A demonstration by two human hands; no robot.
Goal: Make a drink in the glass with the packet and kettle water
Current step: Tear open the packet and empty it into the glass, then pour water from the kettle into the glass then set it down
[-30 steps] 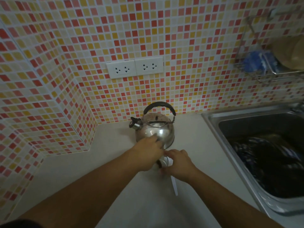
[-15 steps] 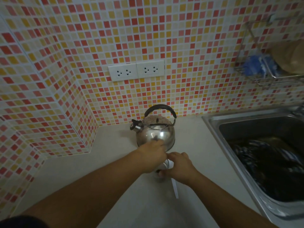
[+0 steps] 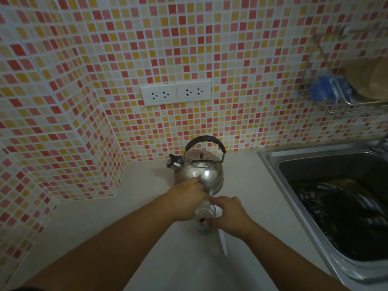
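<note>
Both hands, left hand (image 3: 186, 201) and right hand (image 3: 228, 215), meet over the glass (image 3: 203, 224) before the kettle (image 3: 199, 171).

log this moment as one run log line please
stage: packet at glass | left hand: over glass | right hand: beside glass | kettle: on counter behind, untouched | white strip: on counter
</note>
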